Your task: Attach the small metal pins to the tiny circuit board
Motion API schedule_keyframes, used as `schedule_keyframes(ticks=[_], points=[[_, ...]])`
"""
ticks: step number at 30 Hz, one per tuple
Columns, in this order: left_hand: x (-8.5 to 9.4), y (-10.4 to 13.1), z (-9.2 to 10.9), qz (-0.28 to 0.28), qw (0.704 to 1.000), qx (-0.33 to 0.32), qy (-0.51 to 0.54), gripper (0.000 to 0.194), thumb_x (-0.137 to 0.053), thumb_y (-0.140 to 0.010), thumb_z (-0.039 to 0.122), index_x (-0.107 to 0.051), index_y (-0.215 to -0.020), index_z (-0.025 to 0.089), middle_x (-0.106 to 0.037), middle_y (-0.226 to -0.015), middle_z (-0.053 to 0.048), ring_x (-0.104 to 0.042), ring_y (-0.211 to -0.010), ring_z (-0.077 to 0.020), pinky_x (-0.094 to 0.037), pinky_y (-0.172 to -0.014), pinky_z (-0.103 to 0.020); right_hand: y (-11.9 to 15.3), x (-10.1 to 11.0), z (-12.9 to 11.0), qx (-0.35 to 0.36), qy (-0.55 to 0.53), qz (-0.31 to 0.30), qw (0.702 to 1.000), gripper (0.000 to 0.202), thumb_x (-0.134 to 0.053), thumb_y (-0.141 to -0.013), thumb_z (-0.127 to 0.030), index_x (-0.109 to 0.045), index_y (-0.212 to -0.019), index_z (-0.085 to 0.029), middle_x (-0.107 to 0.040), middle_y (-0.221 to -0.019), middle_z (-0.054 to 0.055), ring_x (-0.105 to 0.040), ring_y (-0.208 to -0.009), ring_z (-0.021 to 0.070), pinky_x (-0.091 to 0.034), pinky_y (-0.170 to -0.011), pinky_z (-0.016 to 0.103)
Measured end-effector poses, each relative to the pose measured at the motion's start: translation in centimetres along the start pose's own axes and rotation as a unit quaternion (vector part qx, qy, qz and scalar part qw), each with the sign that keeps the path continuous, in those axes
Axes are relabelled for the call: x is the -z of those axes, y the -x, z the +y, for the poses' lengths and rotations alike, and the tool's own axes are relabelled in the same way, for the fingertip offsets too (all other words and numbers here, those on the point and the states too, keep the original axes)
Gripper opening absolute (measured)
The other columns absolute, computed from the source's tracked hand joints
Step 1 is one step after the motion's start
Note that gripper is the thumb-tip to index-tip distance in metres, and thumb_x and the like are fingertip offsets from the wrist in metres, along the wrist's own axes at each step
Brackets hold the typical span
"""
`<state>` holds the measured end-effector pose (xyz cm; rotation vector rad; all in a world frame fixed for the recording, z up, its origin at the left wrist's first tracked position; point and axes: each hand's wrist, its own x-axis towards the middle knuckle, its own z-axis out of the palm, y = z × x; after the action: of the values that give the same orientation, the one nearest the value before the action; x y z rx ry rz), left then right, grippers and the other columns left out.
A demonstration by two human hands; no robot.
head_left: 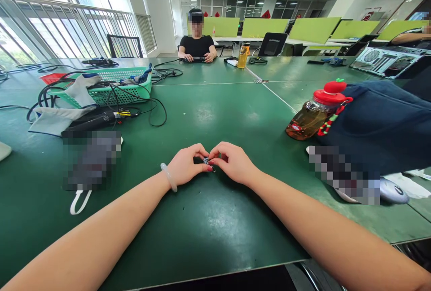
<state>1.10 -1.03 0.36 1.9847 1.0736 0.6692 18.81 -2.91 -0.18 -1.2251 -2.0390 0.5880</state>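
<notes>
Broad green table (188, 111), pale seam lines. On it, left: mint-green perforated plastic basket (134, 92); coiled black cables (172, 73) beside basket; dark pixelated flat object (92, 160) nearer, white strap loop attached. Right: clear bottle (305, 121), red lid, amber liquid, next to dark-blue fabric bag (387, 125). Far side: seated person in black short-sleeved top (197, 47); smaller amber-filled bottle (241, 59). Beyond: black-backed chair (272, 45), lime-green partition panels (264, 27).

open tabletop (229, 98) lies beyond the hands (184, 164) (234, 160); basket (138, 93) and cables (173, 72) block left, bottle (308, 118) and bag (377, 129) right.
</notes>
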Motion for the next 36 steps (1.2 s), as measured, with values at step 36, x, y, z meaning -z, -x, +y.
schedule_keyframes(ticks=[36], points=[[0.0,-0.2,-0.5,0.024,0.995,0.055,0.078,0.029,-0.072,-0.059,0.031,-0.052,-0.076,0.016,-0.066,-0.074,-0.002,-0.061,-0.07,-0.0152,-0.048,-0.068,-0.03,0.3,0.3,0.0,0.08,0.254,0.007,0.964,0.018,-0.046,-0.087,-0.029,-0.061,-0.081,-0.02,-0.06,-0.084,0.002,-0.052,-0.074,0.0118,-0.035,-0.062,0.023]])
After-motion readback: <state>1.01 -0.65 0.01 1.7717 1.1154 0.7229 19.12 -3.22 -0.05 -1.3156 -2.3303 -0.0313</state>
